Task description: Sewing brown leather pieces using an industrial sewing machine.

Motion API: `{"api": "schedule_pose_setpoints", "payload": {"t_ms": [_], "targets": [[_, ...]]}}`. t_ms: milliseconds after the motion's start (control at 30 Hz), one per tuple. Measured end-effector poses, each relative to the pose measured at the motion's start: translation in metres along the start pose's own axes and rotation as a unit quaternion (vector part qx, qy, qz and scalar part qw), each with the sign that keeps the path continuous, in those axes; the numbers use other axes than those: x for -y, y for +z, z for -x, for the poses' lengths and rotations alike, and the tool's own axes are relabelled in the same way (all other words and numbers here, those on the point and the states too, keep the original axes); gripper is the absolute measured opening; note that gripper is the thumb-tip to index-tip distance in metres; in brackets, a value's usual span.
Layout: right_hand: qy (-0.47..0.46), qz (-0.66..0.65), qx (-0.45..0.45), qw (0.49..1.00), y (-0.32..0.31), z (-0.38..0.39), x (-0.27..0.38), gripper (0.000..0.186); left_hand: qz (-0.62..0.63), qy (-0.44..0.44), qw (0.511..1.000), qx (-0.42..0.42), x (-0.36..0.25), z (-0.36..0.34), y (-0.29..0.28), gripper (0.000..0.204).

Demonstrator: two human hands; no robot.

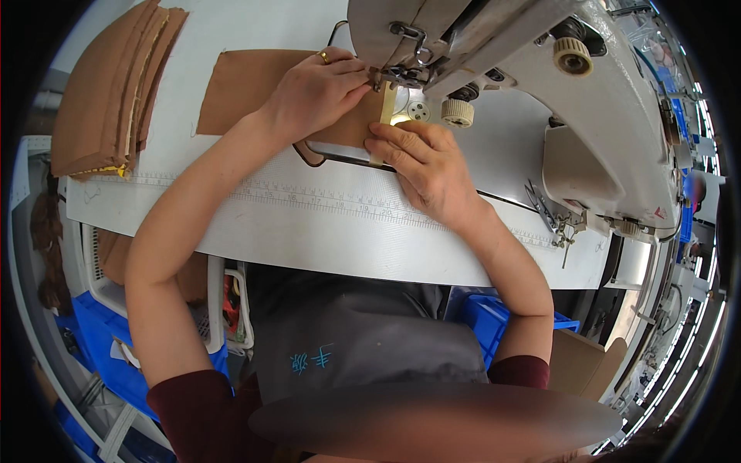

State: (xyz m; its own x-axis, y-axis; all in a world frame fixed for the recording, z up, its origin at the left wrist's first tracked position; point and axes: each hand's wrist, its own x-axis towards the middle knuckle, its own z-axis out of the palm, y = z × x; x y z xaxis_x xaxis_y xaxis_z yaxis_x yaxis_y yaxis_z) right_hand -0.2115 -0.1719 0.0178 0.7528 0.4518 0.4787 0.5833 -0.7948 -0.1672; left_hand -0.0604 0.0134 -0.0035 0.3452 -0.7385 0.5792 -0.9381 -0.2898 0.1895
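Note:
A brown fabric piece lies under the sewing machine's presser foot, with a pale yellow strip along its right edge. My left hand, a ring on one finger, grips the fabric just left of the foot with curled fingers pressed together. My right hand is closed on the strip and the fabric's lower right corner, below the needle area; its thumb is mostly hidden.
A stack of brown pieces sits at the left, scissors at the table's right. The machine body arches over the right side. Below the table edge are a white basket, blue bins and cardboard.

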Motion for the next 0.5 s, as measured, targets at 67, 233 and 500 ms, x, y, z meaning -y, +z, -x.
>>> {"api": "schedule_pose_setpoints", "payload": {"t_ms": [67,233,500], "targets": [[0.040,-0.008,0.027,0.999,0.002,0.000,-0.005,0.043,0.007,-0.002,1.000,0.002,0.007,-0.006,0.002,0.014],[0.065,0.008,0.011,0.998,0.005,-0.006,-0.013,0.043,-0.015,-0.025,0.999,0.037,0.020,-0.022,0.008,0.011],[0.130,0.040,0.039,0.990,0.003,-0.006,-0.013,0.034,0.023,-0.050,0.998,0.030,0.025,-0.032,0.008,0.011]]}}
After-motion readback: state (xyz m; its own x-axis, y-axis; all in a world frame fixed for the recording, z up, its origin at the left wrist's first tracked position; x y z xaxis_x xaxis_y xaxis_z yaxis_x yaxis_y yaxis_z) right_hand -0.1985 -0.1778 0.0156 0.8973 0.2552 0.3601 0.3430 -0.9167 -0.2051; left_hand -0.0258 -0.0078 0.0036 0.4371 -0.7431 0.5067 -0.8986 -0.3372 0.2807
